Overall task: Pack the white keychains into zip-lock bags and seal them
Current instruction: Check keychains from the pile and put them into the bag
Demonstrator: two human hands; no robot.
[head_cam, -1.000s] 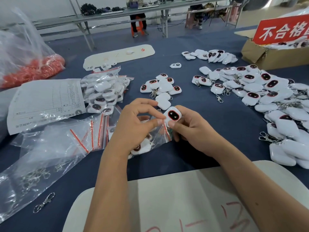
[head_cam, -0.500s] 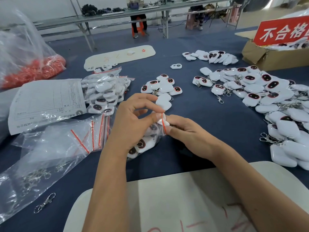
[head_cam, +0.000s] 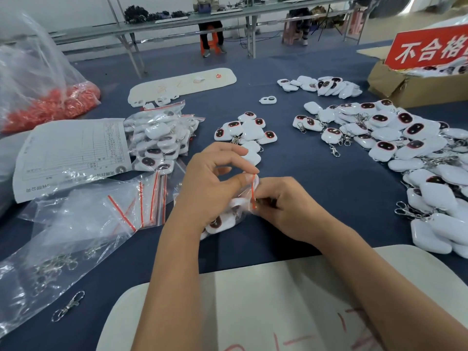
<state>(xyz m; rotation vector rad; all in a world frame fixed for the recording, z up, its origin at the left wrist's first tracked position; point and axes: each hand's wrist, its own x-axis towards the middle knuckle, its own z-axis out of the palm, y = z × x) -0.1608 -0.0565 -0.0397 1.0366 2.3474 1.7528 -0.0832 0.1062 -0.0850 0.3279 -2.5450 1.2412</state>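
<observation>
The keychain held outside a second ago is now inside the zip-lock bag (head_cam: pixel 234 211) mid-counter, both hands, left (head_cam: pixel 212 188) and right (head_cam: pixel 286 209), pinching its red strip (head_cam: pixel 253 191), so sealing likely follows.

Two hands (head_cam: pixel 249 198), one cardboard box (head_cam: pixel 410 87), one paper form (head_cam: pixel 73 153), one loose metal clasp (head_cam: pixel 67 306), and too many white keychains (head_cam: pixel 405 138) to count.

hands (head_cam: pixel 212 188): bare, no gloves | forearms: bare, no sleeves visible

likely factory packing floor: long workbenches (head_cam: pixel 228 19), keychain piles (head_cam: pixel 395 138)
</observation>
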